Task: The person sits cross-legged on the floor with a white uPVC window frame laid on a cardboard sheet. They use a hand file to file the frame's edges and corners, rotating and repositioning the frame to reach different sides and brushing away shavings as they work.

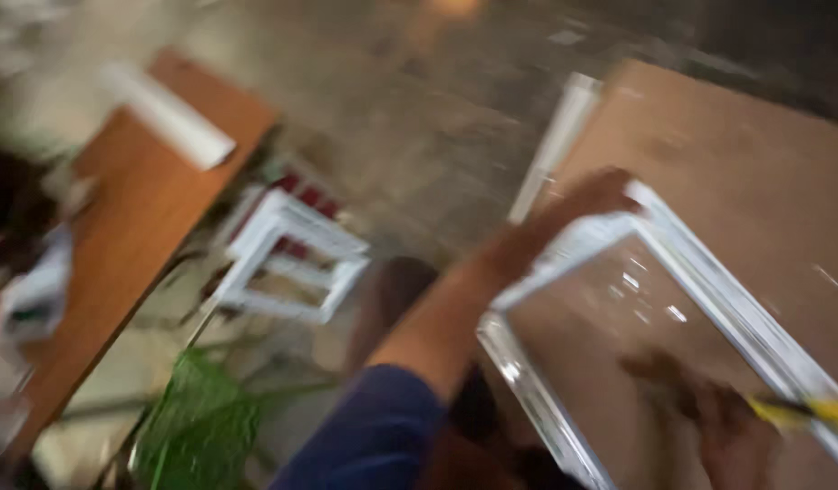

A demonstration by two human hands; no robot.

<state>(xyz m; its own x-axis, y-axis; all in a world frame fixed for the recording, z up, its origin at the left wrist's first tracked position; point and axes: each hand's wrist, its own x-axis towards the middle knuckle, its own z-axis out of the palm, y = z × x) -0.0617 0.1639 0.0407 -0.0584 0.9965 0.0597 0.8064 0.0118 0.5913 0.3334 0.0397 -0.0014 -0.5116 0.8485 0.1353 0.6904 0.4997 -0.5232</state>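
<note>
Seen from the head camera, the left hand (593, 201) closes its grip on the far corner of a white-framed glass panel (709, 272) lying on a brown board table (764, 154), while the blurred right hand (709, 422) grips a yellow tool (813, 413) beneath the glass.

the glazed frame (673, 318) lies on the board (755, 163) at right; a smaller frame (292, 259) stands on the floor (419, 118) left of it, beside the tabletop (138, 218).
</note>
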